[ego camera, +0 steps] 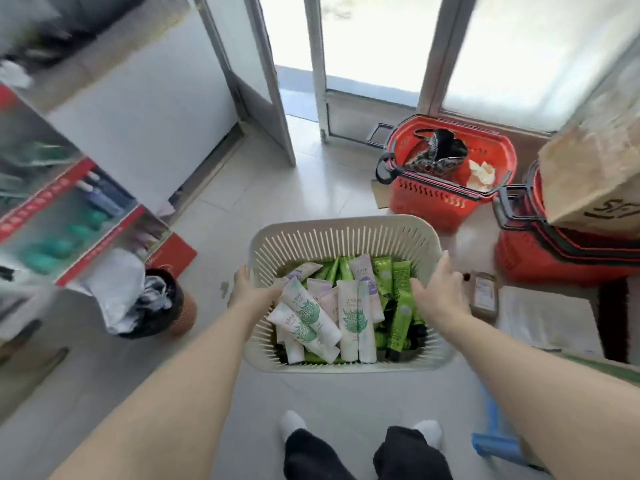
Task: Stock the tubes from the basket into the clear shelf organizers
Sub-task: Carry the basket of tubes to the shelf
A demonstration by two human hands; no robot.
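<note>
Hands hold a cream slatted basket (346,225) by its two sides. The left hand (249,292) curls over the left rim with the thumb reaching inside toward the tubes. The right hand (439,292) closes over the right rim in the same way. Both arms are bare and stretch forward.

The tubes lie loose inside the basket in a heap. White tubes (310,315) with green leaf prints lie on the left and middle, and green tubes (398,318) lie on the right and at the back.

The basket is over the tiled floor (242,188), ahead of the person's white-socked feet (292,422). Whether it touches the floor cannot be told.

A shelf (69,209) with red strips runs along the floor's left edge, blurred, with blue and green bottles on it. A dark bin (166,306) stands at the shelf's foot. At the far right, near the glass door (377,39), stands a red shopping basket (450,199). Beside it, a cardboard box (595,178) sits on a stack of red baskets (554,261).
</note>
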